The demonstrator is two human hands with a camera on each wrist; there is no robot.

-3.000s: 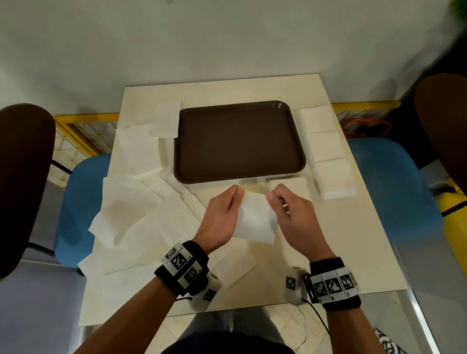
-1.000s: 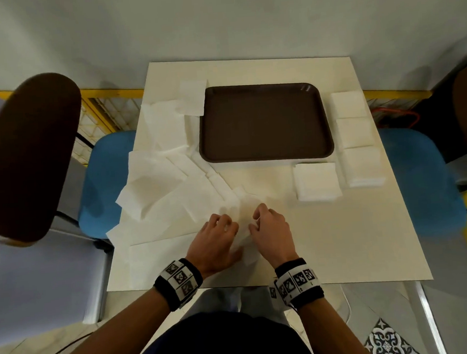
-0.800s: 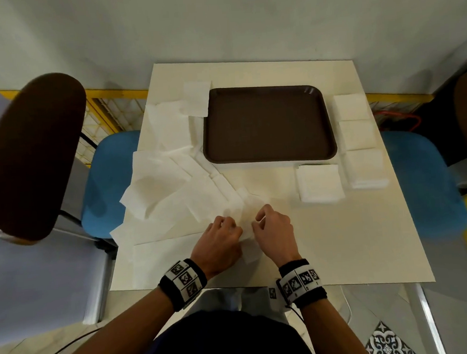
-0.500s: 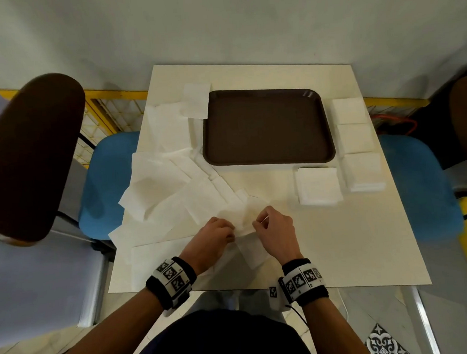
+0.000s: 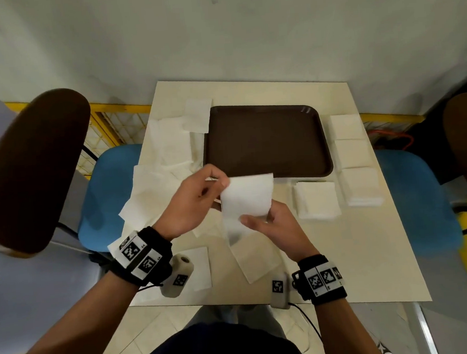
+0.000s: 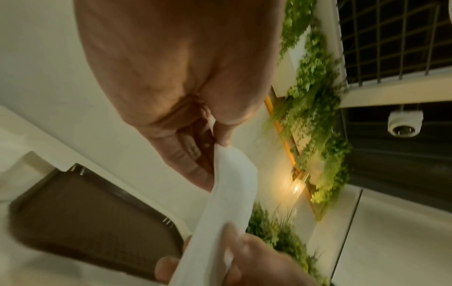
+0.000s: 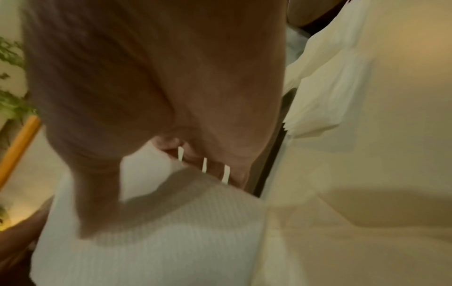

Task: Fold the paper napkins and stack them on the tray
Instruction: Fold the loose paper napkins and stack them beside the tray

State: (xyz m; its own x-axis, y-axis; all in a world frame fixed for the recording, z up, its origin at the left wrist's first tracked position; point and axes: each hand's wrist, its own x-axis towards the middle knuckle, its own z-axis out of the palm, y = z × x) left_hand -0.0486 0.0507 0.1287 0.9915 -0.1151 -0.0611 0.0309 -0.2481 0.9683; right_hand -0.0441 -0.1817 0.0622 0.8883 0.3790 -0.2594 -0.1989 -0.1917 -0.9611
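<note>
We have one napkin (image 5: 245, 201) lifted off the table (image 5: 370, 250), held between both hands above the near edge of the tray (image 5: 265, 141). Left hand (image 5: 192, 201) pinches its upper left corner between thumb and fingers; right hand (image 5: 274, 226) grips its lower edge, thumb on top. The left wrist view shows the sheet hanging in a strip from the left fingertips (image 6: 223, 139) down to our right hand (image 6: 244, 261).

The brown tray sits at the table's far edge with nothing on it. Loose napkins (image 5: 158, 187) sprawl along the left edge. Folded stacks (image 5: 352, 157) line the right edge, with one more stack (image 5: 317, 201) just off the tray's near right corner. Two flat napkins (image 5: 257, 255) lie near the front edge.
</note>
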